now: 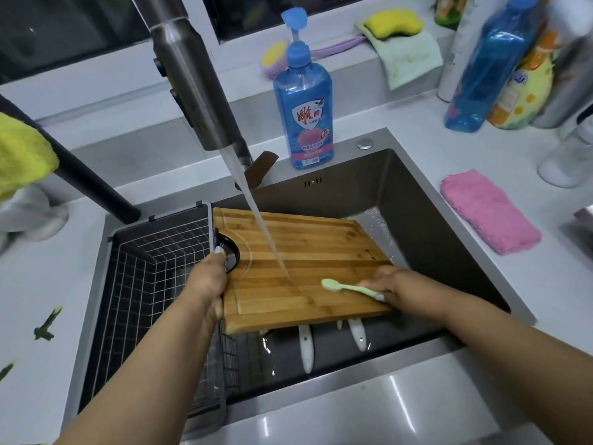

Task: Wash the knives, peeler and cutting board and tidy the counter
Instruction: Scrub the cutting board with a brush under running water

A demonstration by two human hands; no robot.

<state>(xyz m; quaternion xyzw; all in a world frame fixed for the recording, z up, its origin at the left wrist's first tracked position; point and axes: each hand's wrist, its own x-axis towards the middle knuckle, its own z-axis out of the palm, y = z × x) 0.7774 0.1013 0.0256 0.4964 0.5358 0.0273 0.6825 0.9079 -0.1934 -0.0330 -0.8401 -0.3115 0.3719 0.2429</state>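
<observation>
Scrubbing is under way on the board (305,261), which is lying tilted across the sink (417,200), its left edge propped against the wire basket (160,268) and its near edge raised over the basin. The tap (199,91) is running, and the stream is striking the board near its middle. Judging by this, the board is being washed now and is not yet rinsed or set aside. Under its near edge two white handles (306,348) are poking out into shallow water; these are probably the knives, waiting their turn. The peeler is not showing anywhere. Green scraps (48,322) are lying on the bench (38,284) at the left, so the tidying is also looking undone.

The left hand (211,277) is reaching in from below, gripping the board's left edge beside its round black-rimmed hole, thumb on top, steadying it. The right hand (385,282) is coming in low from the right, its fingers pinching the handle of a pale green brush (345,286), whose head is resting on the wet wood just right of the stream. A soap bottle (305,104) is standing behind the sink, and a pink cloth (487,213) is lying to the right.
</observation>
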